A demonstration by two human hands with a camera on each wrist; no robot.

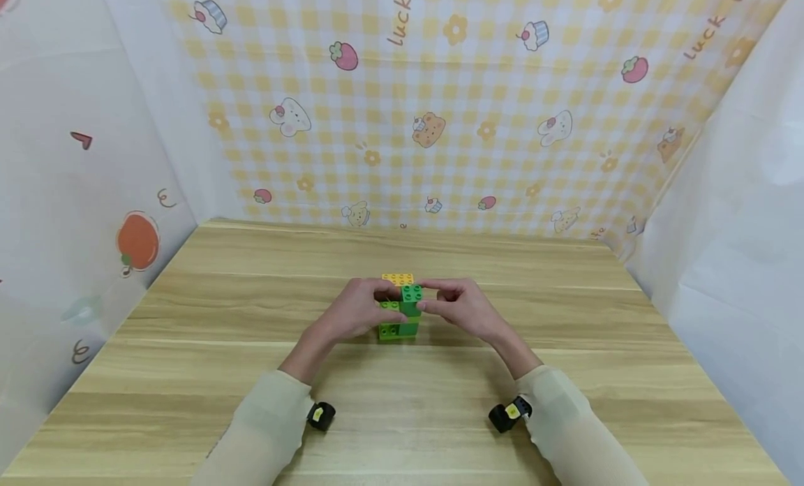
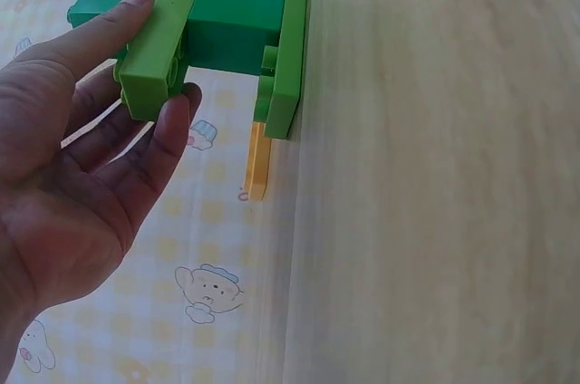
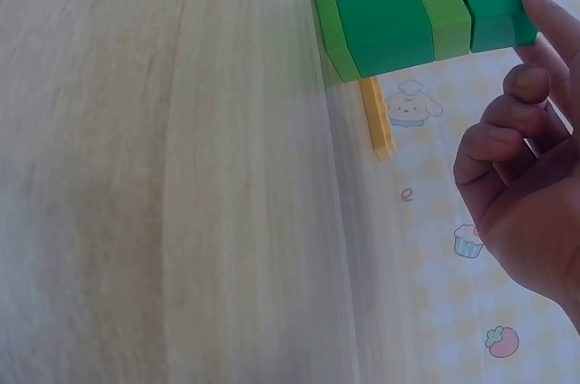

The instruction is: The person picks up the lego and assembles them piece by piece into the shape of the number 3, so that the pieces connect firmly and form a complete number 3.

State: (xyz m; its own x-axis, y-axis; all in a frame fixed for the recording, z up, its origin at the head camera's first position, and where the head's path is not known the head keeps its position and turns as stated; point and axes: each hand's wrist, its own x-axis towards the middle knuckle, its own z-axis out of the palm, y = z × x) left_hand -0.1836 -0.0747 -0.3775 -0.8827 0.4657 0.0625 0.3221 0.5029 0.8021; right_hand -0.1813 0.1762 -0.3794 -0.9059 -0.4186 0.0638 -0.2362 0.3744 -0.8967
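A small tower of toy building bricks stands upright on the table. From the bottom up it has a light green base brick (image 2: 290, 67), a dark green block (image 2: 237, 26), a longer light green brick (image 2: 161, 44) jutting out to the left, and a dark green brick (image 1: 411, 294) on top. My left hand (image 1: 359, 310) pinches the jutting light green brick, thumb on the near side and fingers on the far side. At the tower's right, my right hand (image 1: 461, 306) holds the top dark green brick between thumb and index finger, its other fingers curled back.
A flat yellow brick (image 1: 396, 278) with studs lies just behind the tower on the wooden table (image 1: 402, 409). A checked yellow cloth (image 1: 389, 88) hangs along the back edge, and white sheets (image 1: 722, 193) hang at both sides.
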